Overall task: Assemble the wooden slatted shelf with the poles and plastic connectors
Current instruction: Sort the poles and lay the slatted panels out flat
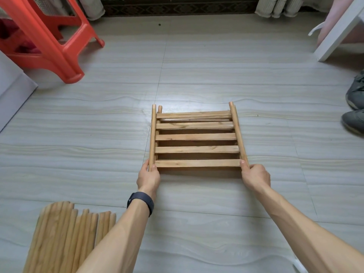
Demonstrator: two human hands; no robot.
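Centrally, a wooden slatted shelf (pixel 196 137) is lying flat on the pale tiled floor (pixel 197 66), with five slats running crosswise between two round side poles. A person is reaching toward it with both bare arms. The left hand (pixel 148 178) is gripping the near end of the shelf's left pole (pixel 152 134), fingers and thumb curling around it. The right hand (pixel 256 177) is gripping the near end of the right pole (pixel 237 131) in the same way. A dark wristband (pixel 140 201) is sitting on the left wrist. At the shelf's far left corner, a second pole end (pixel 159 109) is showing just beside the first; more wood seems to be lying under the slats, though what it is cannot be told. Near and left of the shelf, a bundle of loose wooden poles (pixel 65 237) is lying side by side. Far left of the shelf, an orange plastic stool (pixel 49 36) is standing. Right of the shelf, two grey shoes (pixel 354 107) are showing at the frame edge.
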